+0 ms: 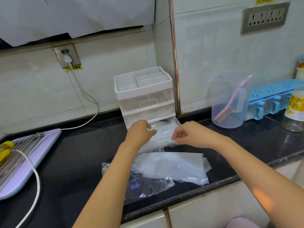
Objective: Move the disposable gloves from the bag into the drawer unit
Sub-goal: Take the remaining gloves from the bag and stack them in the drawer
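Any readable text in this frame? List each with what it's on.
"心触电": yellow sticker under the socket.
"子", "莉": bottle label; the rest is blurred or cut off.
Blue characters on the bag: too blurred to read.
Yellow tag, top right: unreadable.

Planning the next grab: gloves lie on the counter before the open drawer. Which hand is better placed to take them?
Probably the right hand: the loose gloves lie closest to it; the left hand sits farther left.
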`<state>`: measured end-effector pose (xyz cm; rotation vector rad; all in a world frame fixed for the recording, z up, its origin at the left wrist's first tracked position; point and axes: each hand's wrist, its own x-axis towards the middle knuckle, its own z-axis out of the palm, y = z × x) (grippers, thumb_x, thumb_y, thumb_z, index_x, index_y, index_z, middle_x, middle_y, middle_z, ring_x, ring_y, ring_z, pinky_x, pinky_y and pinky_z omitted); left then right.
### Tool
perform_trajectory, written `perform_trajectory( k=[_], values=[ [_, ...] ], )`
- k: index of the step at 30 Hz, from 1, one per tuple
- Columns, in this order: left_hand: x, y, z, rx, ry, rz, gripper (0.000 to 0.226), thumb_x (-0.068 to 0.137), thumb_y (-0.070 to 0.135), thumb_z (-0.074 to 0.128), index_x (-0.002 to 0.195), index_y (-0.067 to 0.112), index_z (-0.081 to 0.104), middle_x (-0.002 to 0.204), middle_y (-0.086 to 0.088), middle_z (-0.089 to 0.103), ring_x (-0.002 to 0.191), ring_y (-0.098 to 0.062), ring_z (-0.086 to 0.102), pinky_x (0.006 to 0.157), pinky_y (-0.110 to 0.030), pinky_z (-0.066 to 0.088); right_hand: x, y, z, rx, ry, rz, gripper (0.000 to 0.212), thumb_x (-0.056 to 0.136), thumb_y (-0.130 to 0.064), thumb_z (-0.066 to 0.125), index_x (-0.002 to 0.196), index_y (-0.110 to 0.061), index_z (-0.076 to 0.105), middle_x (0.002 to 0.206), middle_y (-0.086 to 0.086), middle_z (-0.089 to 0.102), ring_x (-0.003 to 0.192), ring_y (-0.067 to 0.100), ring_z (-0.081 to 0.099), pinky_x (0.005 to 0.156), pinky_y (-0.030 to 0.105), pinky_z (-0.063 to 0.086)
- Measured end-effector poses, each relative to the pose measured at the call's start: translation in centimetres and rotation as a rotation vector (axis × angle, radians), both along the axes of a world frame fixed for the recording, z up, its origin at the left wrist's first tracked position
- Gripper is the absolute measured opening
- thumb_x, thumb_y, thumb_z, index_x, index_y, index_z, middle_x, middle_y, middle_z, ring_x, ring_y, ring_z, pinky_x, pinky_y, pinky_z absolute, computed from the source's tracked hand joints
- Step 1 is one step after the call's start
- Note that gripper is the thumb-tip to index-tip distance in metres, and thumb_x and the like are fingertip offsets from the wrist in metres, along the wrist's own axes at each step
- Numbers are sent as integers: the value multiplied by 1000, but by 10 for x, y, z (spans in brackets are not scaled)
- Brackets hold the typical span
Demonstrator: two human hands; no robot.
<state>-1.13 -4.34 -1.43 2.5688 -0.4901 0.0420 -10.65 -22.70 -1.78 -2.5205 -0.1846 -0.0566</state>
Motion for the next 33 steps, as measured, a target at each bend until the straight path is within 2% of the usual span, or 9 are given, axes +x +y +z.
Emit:
perform_trajectory(
  k=[5, 9, 12, 16, 20, 22, 27, 30, 33],
  values=[
    [-73, 3, -17, -151, 35, -280, 21, 87, 27, 67, 107, 21, 67, 104, 12, 63, 101, -3, 58, 84, -16, 43, -37, -14, -27, -2, 78, 15, 23, 84, -27, 70, 105, -33, 70, 101, -20, 66, 90, -11, 59, 82, 10, 46],
    [-102, 5, -48, -104, 157, -389, 35, 81, 34, 73, 114, 28, 63, 114, 14, 61, 104, 1, 54, 88, -12, 41, -62, -23, -53, 27, 116, -59, 55, 77, -40, 75, 128, -39, 56, 125, -26, 53, 110, -4, 53, 94, 16, 42],
    [-106, 9, -66, -104, 186, -406, 44, 77, 35, 77, 117, 28, 60, 123, 15, 56, 109, 3, 50, 90, -6, 36, -77, -24, -68, 110, 159, -61, 71, 69, -42, 80, 133, -43, 50, 135, -30, 43, 117, -7, 48, 98, 16, 38],
    [-107, 12, -77, -203, 206, -424, 39, 75, 32, 80, 110, 33, 62, 126, 20, 52, 109, 11, 48, 90, 1, 33, -89, -18, -80, 176, 96, -29, 50, 71, -35, 81, 112, -53, 60, 130, -39, 36, 124, -19, 27, 103, 12, 22],
    [-107, 11, -83, -253, 191, -415, 29, 75, 31, 79, 99, 35, 65, 123, 21, 55, 112, 9, 49, 93, -5, 36, -94, -12, -85, 308, -49, -117, 24, 73, -24, 81, 81, -45, 74, 114, -30, 58, 106, -22, 47, 89, -1, 29],
    [-108, 11, -86, -284, 186, -403, 22, 76, 28, 78, 95, 32, 66, 121, 20, 57, 111, 8, 50, 95, -9, 37, -95, -10, -87, 375, -97, -166, 18, 75, -21, 80, 73, -39, 77, 106, -25, 65, 100, -18, 54, 86, 1, 34],
    [-108, 10, -84, -392, 251, -352, 4, 83, 27, 72, 84, 25, 69, 110, 20, 65, 104, 12, 54, 89, -2, 34, -96, -6, -88, 447, -99, -187, 13, 72, -21, 81, 71, -34, 78, 99, -24, 69, 95, -7, 61, 81, 4, 40],
    [-106, 9, -84, -457, 293, -324, 8, 86, 24, 70, 82, 18, 71, 105, 17, 68, 99, 11, 58, 87, -1, 36, -95, -6, -87, 414, -90, -198, 17, 66, -25, 85, 68, -38, 75, 99, -25, 69, 96, -8, 61, 86, 11, 42],
    [-107, 8, -83, -522, 327, -297, 8, 86, 23, 69, 86, 16, 74, 103, 14, 71, 91, 7, 62, 85, -7, 42, -94, -5, -85, 398, -84, -181, 21, 66, -36, 84, 81, -44, 71, 98, -25, 69, 97, -8, 60, 87, 14, 43]
  ],
)
